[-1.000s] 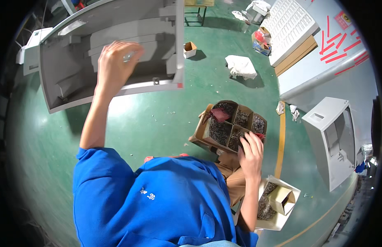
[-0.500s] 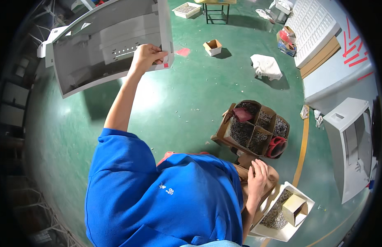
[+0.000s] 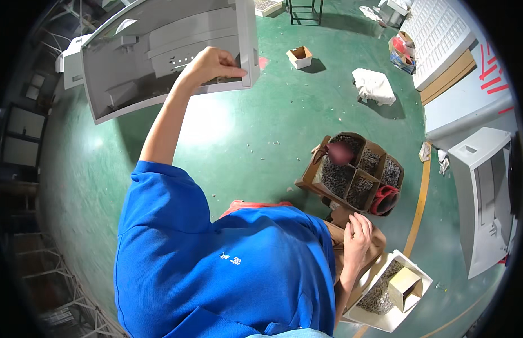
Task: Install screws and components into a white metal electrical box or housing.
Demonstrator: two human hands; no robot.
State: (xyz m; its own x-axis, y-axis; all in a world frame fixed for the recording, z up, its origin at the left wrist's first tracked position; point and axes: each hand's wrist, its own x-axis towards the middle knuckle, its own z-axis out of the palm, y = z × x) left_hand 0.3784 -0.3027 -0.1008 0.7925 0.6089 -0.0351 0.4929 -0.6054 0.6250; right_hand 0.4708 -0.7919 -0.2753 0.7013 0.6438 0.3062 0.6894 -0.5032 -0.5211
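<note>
My left hand (image 3: 210, 69) reaches out to the near right corner of a large grey plastic housing (image 3: 160, 101), a shallow, raised tray-like shell. Its fingers are curled and the thumb points right, over the housing's inner edge; anything pinched there is too small or hidden. A row of small light holes shows in the housing beyond the hand. My right hand (image 3: 358, 241) lies over my brown-clad leg (image 3: 379, 243), fingers loosely bent and apart from the thumb, with nothing visible in it. Close ahead of it is a divided brown box (image 3: 323, 197) of small metal parts.
A white tray (image 3: 422, 277) of small metal parts holds a cardboard box (image 3: 404, 286), right of my leg. Another grey housing (image 3: 480, 197) stands at the far right. A small carton (image 3: 299, 57) and a white cloth-covered thing (image 3: 374, 86) stand ahead on the green floor (image 3: 261, 129).
The view has shifted slightly. My left hand has moved a little up and leftward against the housing's corner, its thumb more stretched. My right hand stays over the leg.
</note>
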